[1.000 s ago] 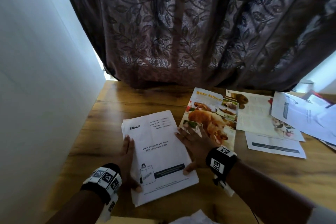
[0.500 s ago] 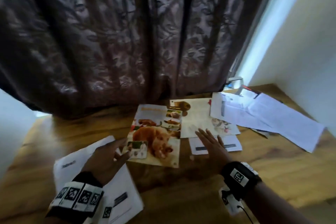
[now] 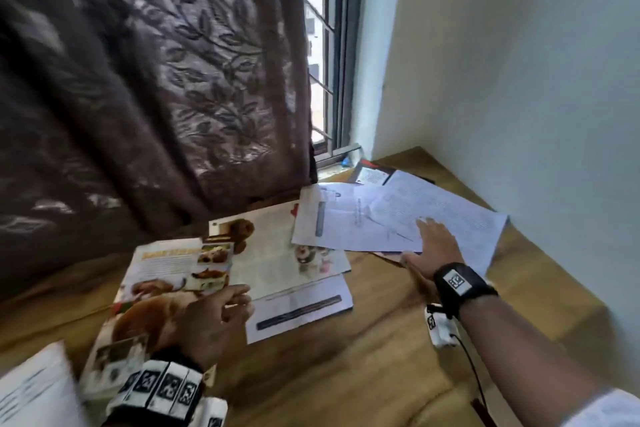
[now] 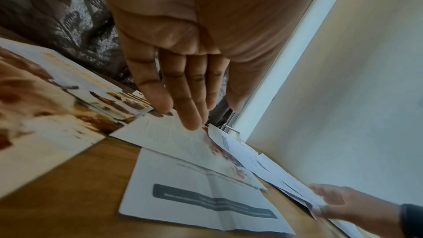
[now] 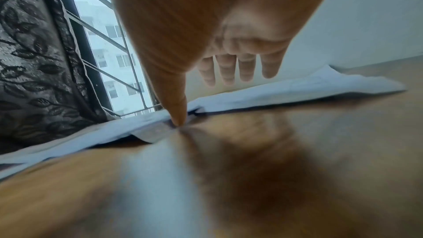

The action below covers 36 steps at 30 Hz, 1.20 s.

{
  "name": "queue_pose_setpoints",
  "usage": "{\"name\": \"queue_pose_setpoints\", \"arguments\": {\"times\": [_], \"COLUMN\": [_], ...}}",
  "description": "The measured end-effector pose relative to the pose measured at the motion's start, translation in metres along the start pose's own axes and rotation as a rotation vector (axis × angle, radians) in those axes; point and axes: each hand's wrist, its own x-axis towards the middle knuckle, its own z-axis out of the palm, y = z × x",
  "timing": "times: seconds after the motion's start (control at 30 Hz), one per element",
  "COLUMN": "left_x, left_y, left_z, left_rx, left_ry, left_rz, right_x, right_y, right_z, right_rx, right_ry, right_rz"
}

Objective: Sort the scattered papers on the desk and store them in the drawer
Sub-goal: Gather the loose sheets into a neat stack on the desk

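White sheets (image 3: pixel 388 222) lie under the right hand (image 3: pixel 433 250) fingers (image 5: pixel 247 68)

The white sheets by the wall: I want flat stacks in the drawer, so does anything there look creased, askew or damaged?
Yes. The white printed sheets near the cream wall lie fanned at differing angles, overlapping, with visible fold creases. The right hand rests flat on them. One dark-edged corner curls up near its thumb. No tears visible.

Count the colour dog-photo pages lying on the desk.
2: a dog page under the left hand, and another page beside it, its corner under white sheets. More may be hidden.
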Motion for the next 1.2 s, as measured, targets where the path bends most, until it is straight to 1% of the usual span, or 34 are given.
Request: {"name": "queue_pose_setpoints", "arguments": {"times": [0.07,0.13,0.27,0.47,0.53,0.63,0.73,0.8,0.83,0.9,0.93,0.97,1.03,1.07,1.1,1.17,1.2], "left_x": [0.009,0.016,0.026,0.037,0.037,0.038,0.042,0.043,0.045,0.048,0.049,0.050,0.050,0.047,0.046,0.045,0.042], "left_y": [0.012,0.021,0.042,0.077,0.089,0.104,0.120,0.137,0.145,0.159,0.163,0.167,0.169,0.168,0.166,0.149,0.139], "left_z": [0.013,0.026,0.050,0.079,0.083,0.087,0.092,0.094,0.096,0.100,0.102,0.104,0.107,0.106,0.107,0.100,0.096], "left_rx": [-0.011,-0.016,0.018,0.041,0.032,0.002,-0.071,-0.132,-0.188,-0.348,-0.446,-0.562,-0.818,-0.887,-0.880,-0.734,-0.682], "left_ry": [0.009,0.035,0.003,-0.031,-0.036,-0.067,-0.079,-0.110,-0.147,-0.247,-0.301,-0.352,-0.411,-0.387,-0.327,-0.150,-0.097], "left_rz": [0.002,-0.002,0.016,0.055,0.081,0.105,0.142,0.161,0.150,0.084,0.027,-0.058,-0.215,-0.242,-0.241,-0.205,-0.185], "right_x": [0.006,0.002,-0.009,-0.011,-0.009,-0.009,-0.015,-0.024,-0.030,-0.047,-0.058,-0.069,-0.093,-0.105,-0.114,-0.126,-0.128], "right_y": [0.021,0.029,0.029,0.027,0.032,0.041,0.041,0.034,0.028,0.009,-0.003,-0.015,-0.041,-0.054,-0.063,-0.079,-0.083], "right_z": [-0.003,-0.004,0.000,-0.008,-0.013,-0.025,-0.042,-0.051,-0.054,-0.054,-0.053,-0.049,-0.041,-0.036,-0.032,-0.026,-0.024], "right_rx": [0.062,0.108,-0.040,-0.064,-0.026,0.069,0.164,0.233,0.270,0.350,0.389,0.420,0.454,0.457,0.458,0.487,0.506], "right_ry": [-0.046,-0.061,-0.033,-0.026,-0.023,0.040,0.151,0.211,0.232,0.244,0.235,0.219,0.142,0.081,0.027,-0.041,-0.056], "right_rz": [0.049,0.044,-0.043,-0.075,-0.054,-0.026,-0.052,-0.105,-0.147,-0.253,-0.311,-0.375,-0.506,-0.563,-0.612,-0.695,-0.720]}}
